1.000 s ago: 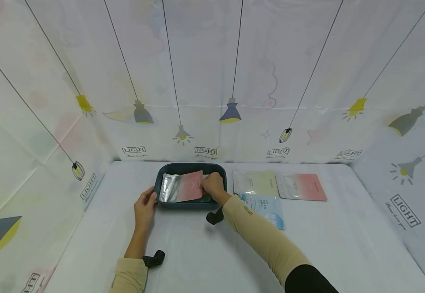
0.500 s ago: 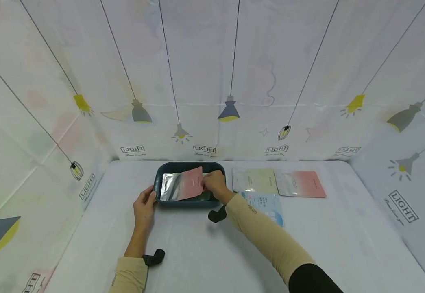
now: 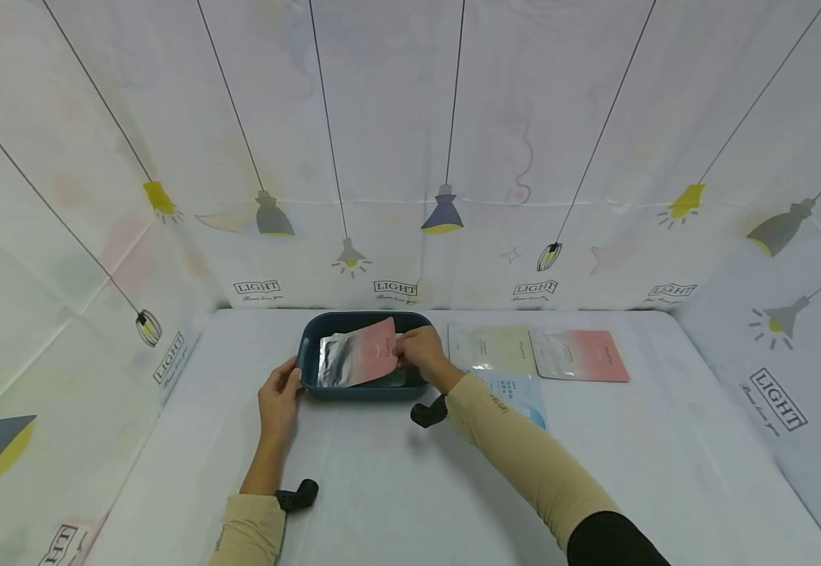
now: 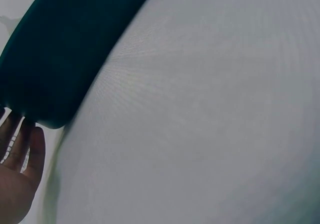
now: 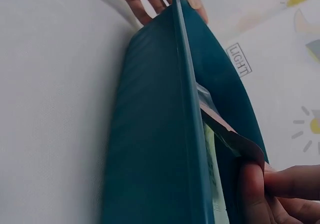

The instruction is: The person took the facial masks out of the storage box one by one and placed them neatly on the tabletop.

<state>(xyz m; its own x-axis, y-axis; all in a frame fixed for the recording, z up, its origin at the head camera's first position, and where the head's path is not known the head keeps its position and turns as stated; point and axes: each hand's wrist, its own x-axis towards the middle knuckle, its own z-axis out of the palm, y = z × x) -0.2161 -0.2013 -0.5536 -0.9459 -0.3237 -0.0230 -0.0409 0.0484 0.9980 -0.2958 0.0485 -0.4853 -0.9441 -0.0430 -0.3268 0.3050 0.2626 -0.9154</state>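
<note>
In the head view a dark teal tray (image 3: 375, 395) stands on the white table. My left hand (image 3: 279, 402) grips its left end, thumb at the rim and fingers along the outer wall, as the right wrist view shows. A pink and silver sheet mask packet (image 3: 361, 354) leans tilted in the tray. My right hand (image 3: 422, 354) pinches its right edge between thumb and fingers; the right wrist view shows that edge bent up. Under it lies a pale green packet (image 5: 212, 169), mostly hidden.
Right of the tray lie a pale yellow packet (image 3: 491, 350), another pink and silver packet (image 3: 580, 355) and a light blue packet (image 3: 516, 393), partly covered by the right sleeve (image 3: 523, 456). A printed cloth wall (image 3: 396, 259) rises behind the table.
My right hand has shifted slightly right, drawing the pink packet a little that way and lifting its right edge. The left hand stays on the tray.
</note>
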